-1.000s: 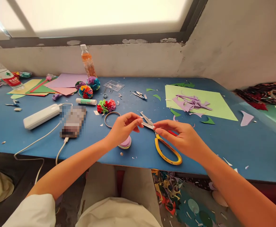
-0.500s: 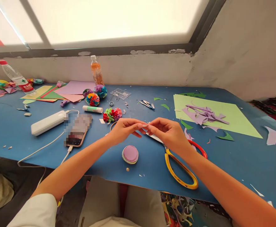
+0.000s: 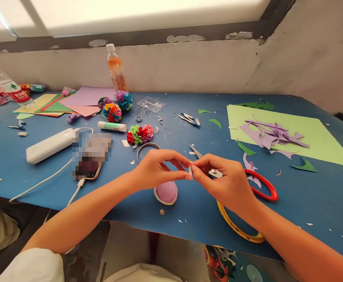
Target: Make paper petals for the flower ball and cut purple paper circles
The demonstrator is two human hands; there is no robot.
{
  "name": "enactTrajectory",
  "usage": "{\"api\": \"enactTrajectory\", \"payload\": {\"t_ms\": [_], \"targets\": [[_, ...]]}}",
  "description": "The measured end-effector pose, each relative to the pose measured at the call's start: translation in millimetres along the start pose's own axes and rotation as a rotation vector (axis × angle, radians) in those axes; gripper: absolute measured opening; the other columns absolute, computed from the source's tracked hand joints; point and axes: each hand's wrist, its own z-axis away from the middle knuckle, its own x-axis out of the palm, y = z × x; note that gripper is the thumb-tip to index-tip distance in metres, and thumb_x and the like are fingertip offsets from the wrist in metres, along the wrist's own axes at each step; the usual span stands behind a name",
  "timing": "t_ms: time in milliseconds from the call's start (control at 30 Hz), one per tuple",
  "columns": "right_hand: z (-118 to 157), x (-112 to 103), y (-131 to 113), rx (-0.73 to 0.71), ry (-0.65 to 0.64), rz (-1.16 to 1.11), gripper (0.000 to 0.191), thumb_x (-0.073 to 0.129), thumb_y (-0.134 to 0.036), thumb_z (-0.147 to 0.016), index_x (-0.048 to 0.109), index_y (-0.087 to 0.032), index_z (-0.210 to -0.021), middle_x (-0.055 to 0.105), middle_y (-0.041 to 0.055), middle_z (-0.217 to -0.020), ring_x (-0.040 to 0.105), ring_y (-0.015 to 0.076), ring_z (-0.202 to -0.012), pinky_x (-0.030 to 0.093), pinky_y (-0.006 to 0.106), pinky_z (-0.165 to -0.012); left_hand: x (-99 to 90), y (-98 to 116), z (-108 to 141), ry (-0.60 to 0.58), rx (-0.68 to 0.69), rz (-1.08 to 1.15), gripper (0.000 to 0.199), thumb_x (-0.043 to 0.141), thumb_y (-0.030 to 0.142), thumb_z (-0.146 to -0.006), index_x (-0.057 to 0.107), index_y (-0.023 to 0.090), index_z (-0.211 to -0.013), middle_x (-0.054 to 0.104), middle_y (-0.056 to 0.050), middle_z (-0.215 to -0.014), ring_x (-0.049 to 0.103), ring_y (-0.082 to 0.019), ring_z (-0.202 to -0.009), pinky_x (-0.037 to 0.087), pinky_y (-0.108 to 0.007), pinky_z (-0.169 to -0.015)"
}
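A tiny pale piece (image 3: 190,170) is pinched in the fingertips of my right hand (image 3: 222,178). My left hand (image 3: 162,168) meets it from the other side, thumb and fingers closed close to the piece; whether they grip it too is hard to see. Just below my left hand lies a round stack of paper discs, purple on top (image 3: 166,192), with a small bead (image 3: 162,212) in front. Scissors with one red handle (image 3: 267,188) and one yellow handle (image 3: 239,227) lie under my right hand, partly hidden. A thin ring (image 3: 143,145) is behind my left hand.
On the left are a white power bank (image 3: 52,145), a phone (image 3: 92,156) and a cable. Ruffled paper balls (image 3: 112,112), a glue stick (image 3: 112,126) and an orange drink bottle (image 3: 117,72) stand farther back. Purple scraps (image 3: 273,133) lie on green paper (image 3: 333,145) at right.
My hands have shifted slightly right and down, and turned around the small piece. The view has tilted down and come closer; more of the ring and the scissors' tip show.
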Motion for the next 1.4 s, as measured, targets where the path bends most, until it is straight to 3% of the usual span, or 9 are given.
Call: {"api": "enactTrajectory", "payload": {"t_ms": [167, 333, 533, 833, 933, 1167, 1400], "targets": [[2.5, 3.2, 3.4, -0.028, 0.008, 0.041, 0.015, 0.057, -0.031, -0.08, 0.066, -0.023, -0.072, 0.06, -0.0023, -0.054, 0.049, 0.0103, -0.046, 0.039, 0.024, -0.043, 1.0, -5.6, 3.8, 0.043, 0.182, -0.17, 0.017, 0.072, 0.025, -0.077, 0.073, 0.016, -0.091, 0.073, -0.006, -0.087, 0.068, -0.011, -0.074, 0.053, -0.014, -0.055], [1.9, -1.6, 6.4, -0.051, -0.036, 0.049, 0.021, 0.055, -0.035, -0.084, 0.072, -0.025, -0.084, 0.066, -0.0006, -0.061, 0.054, 0.0124, -0.048, 0.042, 0.025, -0.043, -3.1, -9.8, 1.1, 0.029, 0.206, -0.227, 0.016, 0.066, 0.029, -0.082, 0.073, 0.018, -0.091, 0.073, -0.006, -0.085, 0.067, -0.012, -0.072, 0.054, -0.017, -0.054], [-2.2, -8.6, 17.5, -0.218, -0.09, 0.081, 0.025, 0.051, -0.041, -0.09, 0.073, -0.028, -0.089, 0.069, 0.0004, -0.065, 0.058, 0.0131, -0.05, 0.046, 0.026, -0.048, -1.6, -6.5, -0.1, 0.013, 0.094, -0.072, 0.011, 0.07, 0.026, -0.078, 0.071, 0.016, -0.081, 0.072, -0.005, -0.077, 0.068, -0.012, -0.071, 0.053, -0.015, -0.052], [-7.0, -9.1, 31.6, -0.432, -0.091, 0.054, 0.022, 0.053, -0.041, -0.092, 0.071, -0.029, -0.089, 0.064, -0.0011, -0.061, 0.055, 0.0099, -0.049, 0.043, 0.022, -0.048, 0.7, 1.1, 0.2, -0.078, -0.236, 0.299, 0.022, 0.081, 0.029, -0.067, 0.071, 0.013, -0.077, 0.07, -0.001, -0.07, 0.065, -0.01, -0.066, 0.055, -0.016, -0.053], [-6.9, -9.1, 30.7, -0.399, -0.1, 0.003, 0.021, 0.055, -0.04, -0.091, 0.071, -0.028, -0.086, 0.064, -0.0017, -0.06, 0.055, 0.0094, -0.05, 0.043, 0.021, -0.049, 0.6, 1.9, -0.4, -0.1, -0.294, 0.361, 0.027, 0.085, 0.03, -0.061, 0.07, 0.013, -0.075, 0.069, -0.001, -0.069, 0.063, -0.01, -0.065, 0.055, -0.016, -0.052], [-5.3, -11.8, 10.6, -0.146, -0.154, -0.105, 0.027, 0.062, -0.048, -0.084, 0.071, -0.023, -0.078, 0.066, 0.001, -0.062, 0.056, 0.0109, -0.05, 0.044, 0.022, -0.046, -1.1, 4.3, -1.1, -0.096, -0.309, 0.427, 0.03, 0.089, 0.023, -0.054, 0.069, 0.011, -0.072, 0.067, 0.0, -0.068, 0.06, -0.008, -0.062, 0.054, -0.015, -0.049], [-4.4, -12.3, 6.0, -0.241, -0.144, -0.092, 0.015, 0.064, -0.033, -0.085, 0.07, -0.021, -0.079, 0.065, -0.0004, -0.063, 0.054, 0.008, -0.052, 0.045, 0.018, -0.049, -2.9, 5.9, -0.5, -0.046, -0.326, 0.373, 0.023, 0.089, 0.022, -0.054, 0.073, 0.013, -0.068, 0.068, 0.001, -0.063, 0.061, -0.008, -0.061, 0.055, -0.014, -0.05]]}}
